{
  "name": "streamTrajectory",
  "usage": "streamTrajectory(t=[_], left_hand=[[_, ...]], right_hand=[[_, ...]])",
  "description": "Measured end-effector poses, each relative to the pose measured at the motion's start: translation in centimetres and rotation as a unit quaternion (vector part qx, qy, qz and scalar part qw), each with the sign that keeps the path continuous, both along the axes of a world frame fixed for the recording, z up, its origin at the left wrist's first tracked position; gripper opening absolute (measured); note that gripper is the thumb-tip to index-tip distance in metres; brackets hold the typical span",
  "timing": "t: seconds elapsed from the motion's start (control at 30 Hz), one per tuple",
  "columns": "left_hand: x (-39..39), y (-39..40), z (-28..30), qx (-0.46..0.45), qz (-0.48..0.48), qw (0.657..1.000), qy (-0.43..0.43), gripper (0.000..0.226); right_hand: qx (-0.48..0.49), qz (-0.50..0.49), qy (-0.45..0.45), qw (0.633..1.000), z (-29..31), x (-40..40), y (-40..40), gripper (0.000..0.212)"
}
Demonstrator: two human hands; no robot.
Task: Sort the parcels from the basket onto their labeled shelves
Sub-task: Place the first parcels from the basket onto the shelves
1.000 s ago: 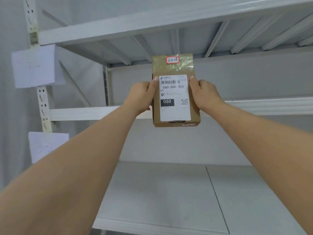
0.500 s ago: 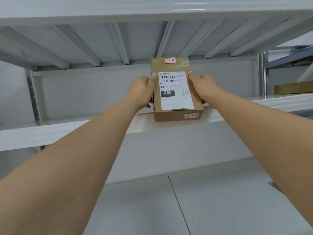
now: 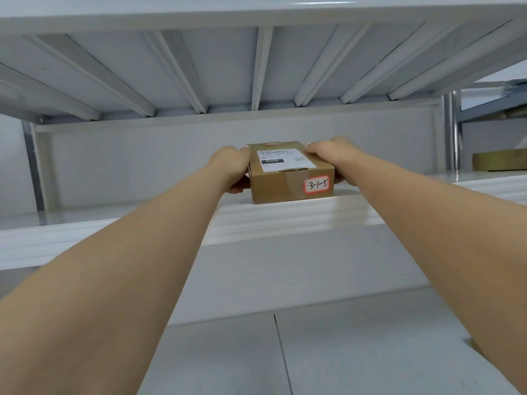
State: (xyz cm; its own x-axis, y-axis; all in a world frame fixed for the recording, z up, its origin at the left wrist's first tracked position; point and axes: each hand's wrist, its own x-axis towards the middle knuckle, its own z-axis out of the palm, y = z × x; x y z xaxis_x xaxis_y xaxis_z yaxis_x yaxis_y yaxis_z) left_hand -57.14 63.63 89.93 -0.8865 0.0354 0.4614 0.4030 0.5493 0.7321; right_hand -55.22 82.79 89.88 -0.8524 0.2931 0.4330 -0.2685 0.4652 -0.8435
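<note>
- setting a brown cardboard parcel (image 3: 291,173) flat on the front edge of the white metal shelf (image 3: 114,238), label side up.
- left hand (image 3: 232,169) gripping the parcel's left side, fingers curled around its lower edge; right hand (image 3: 332,156) gripping the right side, fingertips on the top face near the far corner.
- judging the step in hand as placing: parcel appearing to be resting on, or just touching, the shelf lip; contact line partly hidden by the front face.
- advising: sliding the parcel further back before letting go, since sitting near the lip risks tipping forward.
- advising: keeping both sides pressed evenly while pushing, so as to avoid skewing the box.
- advising: leaving the red-bordered handwritten sticker (image 3: 316,184) reading "3-1-5" facing outward for checking against the shelf.
- noting materials: matte, rigid corrugated card with square corners; glossy white shipping label (image 3: 285,161) with blurred print on top.
- noting the shelf: smooth painted steel, likely low friction, with ribbed stiffeners (image 3: 261,67) under the deck above.
- noting another brown parcel (image 3: 499,162) lying on the neighbouring bay at right, well apart.
</note>
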Motion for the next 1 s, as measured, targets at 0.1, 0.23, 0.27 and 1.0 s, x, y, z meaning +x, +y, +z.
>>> streamTrajectory(t=[0.1, 0.23, 0.27, 1.0], left_hand=[[-0.5, 0.3, -0.5, -0.027, 0.013, 0.999, -0.038, 0.038], [-0.8, 0.6, -0.9, -0.053, 0.05, 0.997, -0.038, 0.036], [-0.9, 0.7, -0.8, -0.053, 0.058, 0.996, -0.036, 0.033], [6.9, -8.8, 0.0, -0.235, 0.306, 0.909, 0.159, 0.044]], right_hand=[[0.033, -0.011, -0.03, 0.999, -0.1, -1.3, 0.6, 0.02], [0.045, -0.015, -0.048, 0.998, -0.4, -2.5, 0.9, 0.017], [0.047, -0.018, -0.049, 0.998, -0.4, -2.7, 1.0, 0.016], [0.262, 0.095, 0.149, 0.949, 2.5, 3.2, -10.8, 0.022]])
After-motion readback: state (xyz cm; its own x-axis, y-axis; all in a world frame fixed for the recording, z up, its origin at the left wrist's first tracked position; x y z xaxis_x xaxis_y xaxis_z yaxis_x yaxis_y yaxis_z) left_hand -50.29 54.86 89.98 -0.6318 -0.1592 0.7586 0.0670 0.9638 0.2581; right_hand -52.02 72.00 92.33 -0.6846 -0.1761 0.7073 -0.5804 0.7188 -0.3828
